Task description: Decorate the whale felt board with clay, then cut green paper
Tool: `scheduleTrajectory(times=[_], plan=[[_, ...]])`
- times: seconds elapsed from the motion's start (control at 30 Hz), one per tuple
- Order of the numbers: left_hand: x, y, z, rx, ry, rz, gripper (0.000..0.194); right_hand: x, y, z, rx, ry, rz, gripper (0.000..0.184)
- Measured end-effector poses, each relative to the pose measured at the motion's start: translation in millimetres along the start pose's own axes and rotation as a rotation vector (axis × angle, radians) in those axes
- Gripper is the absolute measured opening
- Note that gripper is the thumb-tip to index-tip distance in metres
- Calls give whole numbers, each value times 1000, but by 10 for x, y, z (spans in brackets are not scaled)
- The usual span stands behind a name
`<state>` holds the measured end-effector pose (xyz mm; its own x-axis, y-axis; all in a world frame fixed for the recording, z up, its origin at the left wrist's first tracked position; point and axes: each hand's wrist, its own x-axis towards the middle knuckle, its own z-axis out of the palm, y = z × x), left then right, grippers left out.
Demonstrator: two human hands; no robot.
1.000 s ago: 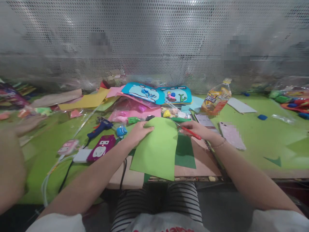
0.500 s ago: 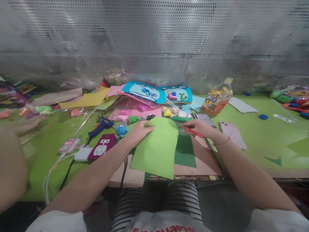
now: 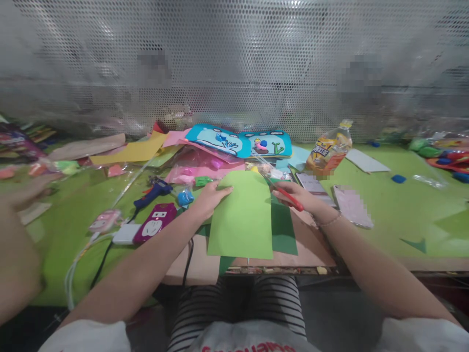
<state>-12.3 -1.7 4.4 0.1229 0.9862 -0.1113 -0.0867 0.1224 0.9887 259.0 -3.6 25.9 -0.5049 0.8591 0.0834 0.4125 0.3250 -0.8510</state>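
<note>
A light green sheet of paper [image 3: 242, 215] is pinched along its left edge by my left hand [image 3: 212, 199], thumb on top. My right hand [image 3: 295, 196] is closed around the red-handled scissors [image 3: 289, 198], whose blades point up and left beside the sheet's upper right edge. Whether the blades touch the paper I cannot tell. Below the sheet lies darker green paper [image 3: 284, 234] on a pinkish-brown board [image 3: 311, 239]. Left of my left hand sits a blue wrapped lump [image 3: 185, 197].
A blue glue gun [image 3: 152, 194], a purple power bank [image 3: 156, 224] and cables lie left. Behind stands a blue illustrated panel [image 3: 220, 141]. A bottle with a yellow label [image 3: 328, 151] and phones [image 3: 352, 205] are right. Another person's arm [image 3: 18, 244] reaches in at far left.
The green sheet has turned straighter, its lower edge moving up and right. The scissors have shifted slightly left, with their blades now angled more upward.
</note>
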Motion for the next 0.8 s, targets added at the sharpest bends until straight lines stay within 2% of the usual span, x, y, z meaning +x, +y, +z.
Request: scheduleTrajectory(times=[0.8], plan=[[-1,1,2,32,-8,18,36,-14,-44,18,23,-21,42,46]])
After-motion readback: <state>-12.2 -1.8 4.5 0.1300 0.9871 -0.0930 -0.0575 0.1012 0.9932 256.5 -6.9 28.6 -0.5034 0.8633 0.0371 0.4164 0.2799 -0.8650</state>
